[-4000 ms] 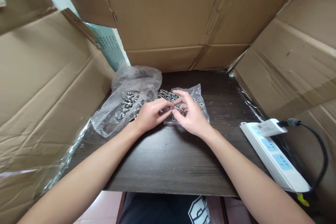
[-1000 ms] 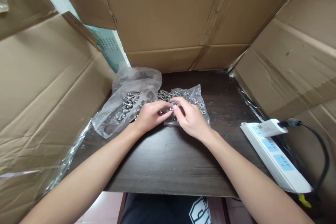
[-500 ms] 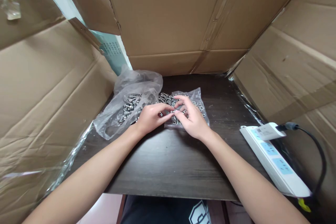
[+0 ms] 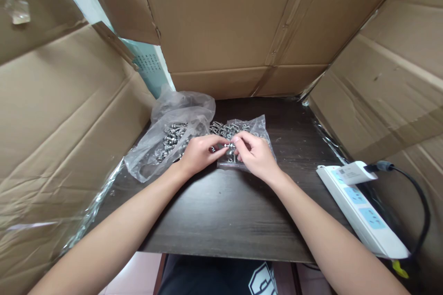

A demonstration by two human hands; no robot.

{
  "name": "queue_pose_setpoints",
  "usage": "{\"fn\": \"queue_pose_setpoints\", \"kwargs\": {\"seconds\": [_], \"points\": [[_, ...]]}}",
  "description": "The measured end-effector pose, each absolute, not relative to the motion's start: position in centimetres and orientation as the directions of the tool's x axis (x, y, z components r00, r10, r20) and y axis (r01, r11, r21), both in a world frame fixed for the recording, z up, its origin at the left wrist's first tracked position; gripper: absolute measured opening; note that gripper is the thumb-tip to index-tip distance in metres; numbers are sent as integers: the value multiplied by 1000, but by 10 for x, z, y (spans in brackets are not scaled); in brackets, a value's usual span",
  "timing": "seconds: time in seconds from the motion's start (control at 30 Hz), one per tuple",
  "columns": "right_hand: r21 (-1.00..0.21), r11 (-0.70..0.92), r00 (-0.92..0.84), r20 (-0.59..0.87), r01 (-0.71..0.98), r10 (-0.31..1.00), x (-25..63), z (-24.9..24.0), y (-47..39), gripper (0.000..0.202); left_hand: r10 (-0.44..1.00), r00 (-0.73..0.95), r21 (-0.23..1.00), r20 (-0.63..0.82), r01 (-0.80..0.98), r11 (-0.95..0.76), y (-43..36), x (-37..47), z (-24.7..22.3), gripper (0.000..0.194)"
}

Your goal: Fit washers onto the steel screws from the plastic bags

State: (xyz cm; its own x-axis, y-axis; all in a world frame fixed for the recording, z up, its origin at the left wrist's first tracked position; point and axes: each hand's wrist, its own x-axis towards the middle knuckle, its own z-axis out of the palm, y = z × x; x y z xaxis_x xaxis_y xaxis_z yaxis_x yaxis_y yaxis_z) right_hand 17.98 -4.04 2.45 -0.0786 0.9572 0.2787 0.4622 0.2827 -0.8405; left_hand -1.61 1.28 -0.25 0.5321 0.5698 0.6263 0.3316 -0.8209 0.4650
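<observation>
My left hand (image 4: 204, 151) pinches a small metal bolt (image 4: 227, 145) between thumb and fingertips. From the right, my right hand (image 4: 253, 151) meets it with its fingers curled and closed at the bolt's other end; any part between them is too small to name. Beneath both hands lies a flat clear plastic bag (image 4: 258, 124) with metal washers and bolts on it. A larger open plastic bag (image 4: 138, 159) at the left holds many bolts (image 4: 173, 136). More loose bolts (image 4: 217, 127) lie between the two bags.
Cardboard walls (image 4: 228, 23) enclose the dark table (image 4: 221, 212) at the back and both sides. A white power strip (image 4: 363, 214) with a plugged-in adapter (image 4: 356, 173) and black cable lies along the right edge.
The fingers of my right hand, spread apart before, have curled in and closed at the bolt. My left hand has hardly moved.
</observation>
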Motion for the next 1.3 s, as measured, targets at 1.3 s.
{"fn": "queue_pose_setpoints", "kwargs": {"seconds": [1.3], "points": [[-771,275,-113,258,575,959,182,26,-42,25,536,521,430,665,320,-844,11,-15,-1,13]]}}
